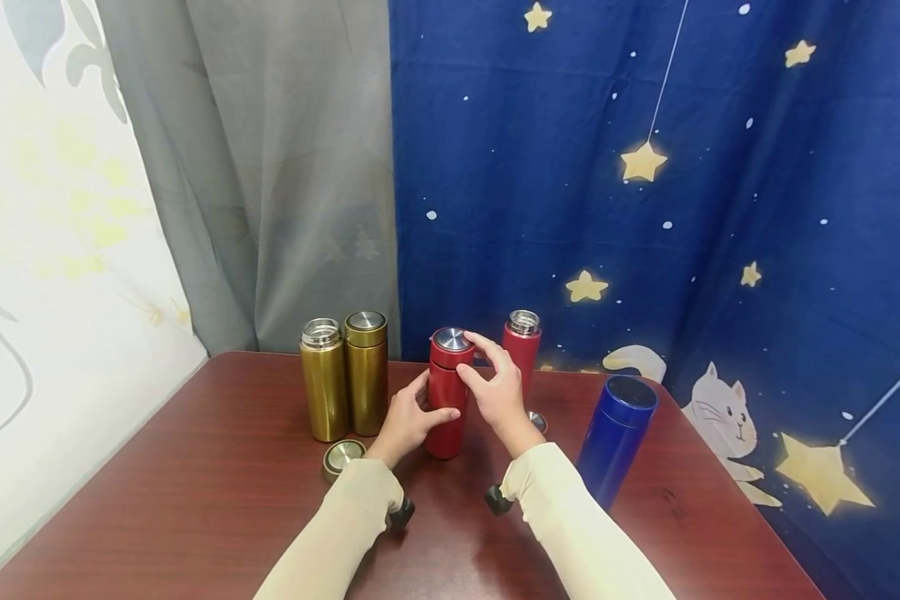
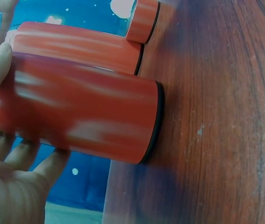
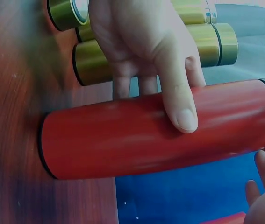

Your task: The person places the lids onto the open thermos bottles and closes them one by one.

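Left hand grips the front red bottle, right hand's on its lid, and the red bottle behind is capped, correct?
Not quite: the head view shows the rear red bottle uncapped. The left hand does grip the front red bottle, right hand on its lid.

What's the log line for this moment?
left fingers: hold red flask | right fingers: on its lid | second red flask: lidless

Left fingers [image 2: 53, 164] around red flask [image 2: 95, 112]
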A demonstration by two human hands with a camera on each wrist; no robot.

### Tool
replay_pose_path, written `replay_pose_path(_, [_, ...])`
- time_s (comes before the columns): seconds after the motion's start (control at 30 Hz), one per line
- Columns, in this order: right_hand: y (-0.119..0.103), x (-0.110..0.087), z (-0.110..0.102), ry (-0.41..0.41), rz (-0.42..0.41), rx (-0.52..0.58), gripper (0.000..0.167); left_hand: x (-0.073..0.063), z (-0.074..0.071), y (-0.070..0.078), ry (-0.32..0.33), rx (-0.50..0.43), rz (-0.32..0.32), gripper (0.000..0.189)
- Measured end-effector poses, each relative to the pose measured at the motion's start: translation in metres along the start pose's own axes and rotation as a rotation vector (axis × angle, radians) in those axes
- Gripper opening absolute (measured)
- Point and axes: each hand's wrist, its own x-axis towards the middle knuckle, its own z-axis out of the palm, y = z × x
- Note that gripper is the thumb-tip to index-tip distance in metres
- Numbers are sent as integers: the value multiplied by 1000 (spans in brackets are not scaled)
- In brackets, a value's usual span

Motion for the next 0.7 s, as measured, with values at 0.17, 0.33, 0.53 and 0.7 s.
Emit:
replay_pose_path(0.17, [0, 3, -1, -4, 33, 38, 45, 0, 0, 2, -3, 9, -3, 74])
replay_pose_path(0.33, [1, 5, -1, -19, 69, 66, 48, 0, -1, 3, -2, 18, 1, 74])
replay_pose_path(0.53, [6, 13, 0, -181, 132, 139, 63, 0, 0, 3, 3, 21, 9, 73])
replay_pose_path(0.7, [8, 17, 1, -293, 198, 229, 79, -1, -1, 7, -7, 25, -4, 73])
